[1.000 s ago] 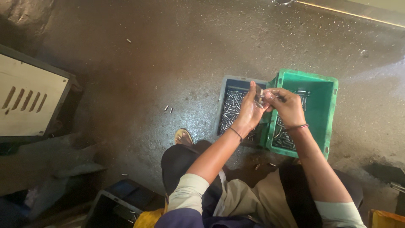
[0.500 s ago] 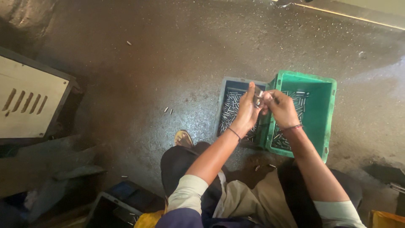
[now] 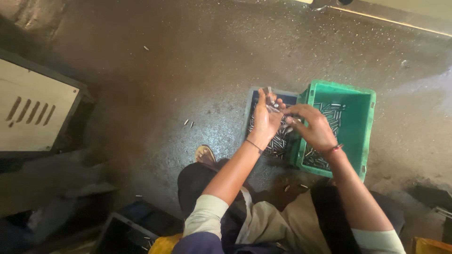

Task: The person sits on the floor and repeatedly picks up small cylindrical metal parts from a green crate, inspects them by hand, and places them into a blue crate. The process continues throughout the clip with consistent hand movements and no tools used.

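Note:
My left hand (image 3: 266, 117) is raised over a blue-grey tray (image 3: 250, 109) and holds a bunch of small metal pins (image 3: 269, 97) upright in its fingers. My right hand (image 3: 314, 127) reaches across from the right, its fingertips touching the pins in the left hand. More loose metal pins lie in the blue-grey tray and on the bottom of a green plastic crate (image 3: 361, 123) that stands right beside it. Both containers rest on the dark concrete floor in front of my knees.
A grey metal cabinet with slots (image 3: 33, 113) stands at the left. A few stray pins (image 3: 188, 123) lie on the floor. A sandalled foot (image 3: 205, 154) shows below the tray. A dark box (image 3: 123, 231) sits at the bottom left, an orange object (image 3: 431, 245) at the bottom right.
Both hands have stayed together over the tray and crate, shifting slightly left. The fingers keep working the pins held in the left hand.

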